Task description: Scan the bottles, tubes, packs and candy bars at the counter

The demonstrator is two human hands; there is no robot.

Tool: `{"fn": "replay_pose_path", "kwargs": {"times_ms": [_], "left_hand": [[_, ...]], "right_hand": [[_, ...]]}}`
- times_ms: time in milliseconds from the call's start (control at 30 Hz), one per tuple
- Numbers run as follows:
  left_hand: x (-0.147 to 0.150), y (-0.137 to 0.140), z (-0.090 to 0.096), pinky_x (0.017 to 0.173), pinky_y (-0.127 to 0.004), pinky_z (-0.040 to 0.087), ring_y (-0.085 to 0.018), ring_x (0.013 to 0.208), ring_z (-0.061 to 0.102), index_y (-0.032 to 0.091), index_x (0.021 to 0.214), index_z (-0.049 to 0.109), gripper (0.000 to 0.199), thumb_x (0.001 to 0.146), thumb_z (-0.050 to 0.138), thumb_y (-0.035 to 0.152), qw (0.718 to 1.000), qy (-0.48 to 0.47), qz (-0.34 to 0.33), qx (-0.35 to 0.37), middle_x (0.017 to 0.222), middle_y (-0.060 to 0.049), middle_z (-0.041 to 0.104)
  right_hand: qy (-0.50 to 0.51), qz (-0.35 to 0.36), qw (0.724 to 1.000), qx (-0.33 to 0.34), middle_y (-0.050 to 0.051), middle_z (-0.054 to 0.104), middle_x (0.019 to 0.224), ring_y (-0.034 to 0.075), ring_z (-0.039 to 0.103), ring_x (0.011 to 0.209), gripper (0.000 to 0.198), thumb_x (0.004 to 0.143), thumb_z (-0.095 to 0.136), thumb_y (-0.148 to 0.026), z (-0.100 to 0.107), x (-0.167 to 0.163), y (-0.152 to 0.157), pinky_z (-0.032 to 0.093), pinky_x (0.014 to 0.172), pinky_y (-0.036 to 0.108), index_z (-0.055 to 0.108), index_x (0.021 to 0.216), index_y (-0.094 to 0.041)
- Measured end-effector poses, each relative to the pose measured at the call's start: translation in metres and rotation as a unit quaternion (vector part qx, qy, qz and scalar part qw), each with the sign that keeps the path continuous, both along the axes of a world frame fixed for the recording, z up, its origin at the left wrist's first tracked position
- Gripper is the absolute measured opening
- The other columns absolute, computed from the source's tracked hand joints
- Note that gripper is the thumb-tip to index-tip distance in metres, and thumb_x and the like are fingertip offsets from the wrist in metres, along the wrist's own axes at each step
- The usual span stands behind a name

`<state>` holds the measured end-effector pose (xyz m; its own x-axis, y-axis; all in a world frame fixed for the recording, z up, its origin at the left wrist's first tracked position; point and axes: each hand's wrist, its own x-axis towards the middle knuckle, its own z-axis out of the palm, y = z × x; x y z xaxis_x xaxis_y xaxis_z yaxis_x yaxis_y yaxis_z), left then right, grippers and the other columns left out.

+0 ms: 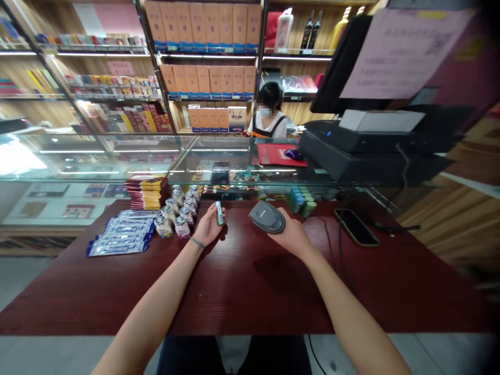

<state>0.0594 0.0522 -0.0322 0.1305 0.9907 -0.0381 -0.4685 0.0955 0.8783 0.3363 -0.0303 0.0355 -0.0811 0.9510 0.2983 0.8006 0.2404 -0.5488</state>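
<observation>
At upper right, a pink notice (406, 54) is carrying print too blurred to read! Mid-frame, the left hand (208, 229) is gripping a small green-and-white cylinder (219, 213), lying against its curled fingers, while the right hand (292, 234) is clasping a gray scanner (269, 219), its label (262, 212) illegibly small.

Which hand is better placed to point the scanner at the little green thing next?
Probably the right hand: it's gripping the scanner. The left hand, a little apart from it, is busy holding the green thing.
</observation>
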Motion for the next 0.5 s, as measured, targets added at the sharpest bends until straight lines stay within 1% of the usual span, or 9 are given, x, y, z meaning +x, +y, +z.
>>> {"fn": "replay_pose_path", "kwargs": {"times_ms": [100, 167, 200, 267, 333, 367, 433, 500], "left_hand": [[0.008, 0.002, 0.001, 0.069, -0.031, 0.056, -0.016, 0.078, 0.066, 0.026, 0.102, 0.061, 0.026, 0.092, 0.063, 0.050, 0.999, 0.027, 0.021, 0.024, 0.097, -0.006, 0.069], [0.018, 0.001, 0.004, 0.071, -0.031, 0.056, -0.016, 0.081, 0.067, 0.027, 0.107, 0.061, 0.027, 0.090, 0.067, 0.048, 0.999, 0.031, 0.016, 0.040, 0.100, -0.006, 0.070], [0.024, 0.000, 0.007, 0.073, -0.030, 0.056, -0.016, 0.083, 0.068, 0.027, 0.110, 0.061, 0.030, 0.088, 0.071, 0.046, 0.998, 0.026, 0.008, 0.048, 0.102, -0.005, 0.071], [0.040, -0.003, 0.013, 0.077, -0.029, 0.056, -0.016, 0.091, 0.069, 0.028, 0.118, 0.058, 0.043, 0.083, 0.079, 0.041, 0.998, 0.016, -0.016, 0.062, 0.109, -0.005, 0.071], [0.061, -0.005, 0.020, 0.080, -0.029, 0.055, -0.017, 0.097, 0.069, 0.027, 0.125, 0.056, 0.056, 0.078, 0.084, 0.039, 0.996, 0.023, -0.045, 0.070, 0.116, -0.005, 0.071], [0.073, -0.005, 0.023, 0.081, -0.029, 0.055, -0.017, 0.099, 0.069, 0.026, 0.125, 0.057, 0.057, 0.077, 0.085, 0.038, 0.995, 0.035, -0.058, 0.075, 0.116, -0.006, 0.071], [0.101, -0.003, 0.028, 0.082, -0.029, 0.054, -0.017, 0.097, 0.068, 0.022, 0.119, 0.060, 0.053, 0.075, 0.086, 0.037, 0.991, 0.062, -0.072, 0.094, 0.112, -0.006, 0.071], [0.132, 0.001, 0.029, 0.084, -0.029, 0.054, -0.017, 0.096, 0.068, 0.020, 0.112, 0.063, 0.046, 0.074, 0.085, 0.035, 0.986, 0.077, -0.069, 0.129, 0.108, -0.005, 0.071]], "right_hand": [[0.058, -0.043, 0.997, 0.018, 0.004, 0.077, 0.089, 0.032, 0.076, 0.088, 0.037, 0.074, 0.070, -0.035, 0.006, 0.019, 0.005, 0.049, 0.067, 0.032, 0.056, 0.108, -0.029], [0.087, -0.082, 0.992, 0.036, 0.004, 0.077, 0.089, 0.031, 0.076, 0.088, 0.040, 0.074, 0.070, -0.035, 0.009, 0.035, 0.009, 0.052, 0.069, 0.034, 0.057, 0.111, -0.028], [0.099, -0.101, 0.989, 0.048, 0.004, 0.077, 0.088, 0.031, 0.075, 0.087, 0.041, 0.074, 0.070, -0.035, 0.010, 0.044, 0.011, 0.053, 0.070, 0.034, 0.058, 0.112, -0.028], [0.122, -0.135, 0.980, 0.075, 0.004, 0.077, 0.087, 0.031, 0.075, 0.087, 0.042, 0.074, 0.071, -0.036, 0.012, 0.062, 0.014, 0.055, 0.070, 0.036, 0.059, 0.114, -0.028], [0.145, -0.158, 0.972, 0.097, 0.004, 0.076, 0.085, 0.031, 0.075, 0.083, 0.041, 0.075, 0.071, -0.038, 0.012, 0.079, 0.016, 0.056, 0.068, 0.037, 0.060, 0.114, -0.028], [0.156, -0.168, 0.968, 0.107, 0.005, 0.076, 0.085, 0.031, 0.075, 0.082, 0.041, 0.076, 0.070, -0.039, 0.011, 0.088, 0.017, 0.056, 0.067, 0.038, 0.060, 0.113, -0.028], [0.169, -0.183, 0.960, 0.128, 0.006, 0.076, 0.085, 0.031, 0.075, 0.080, 0.040, 0.077, 0.069, -0.042, 0.011, 0.102, 0.016, 0.056, 0.065, 0.037, 0.060, 0.113, -0.027], [0.168, -0.186, 0.958, 0.143, 0.007, 0.076, 0.086, 0.030, 0.075, 0.082, 0.039, 0.081, 0.066, -0.044, 0.011, 0.114, 0.015, 0.056, 0.065, 0.037, 0.058, 0.115, -0.027]]}}
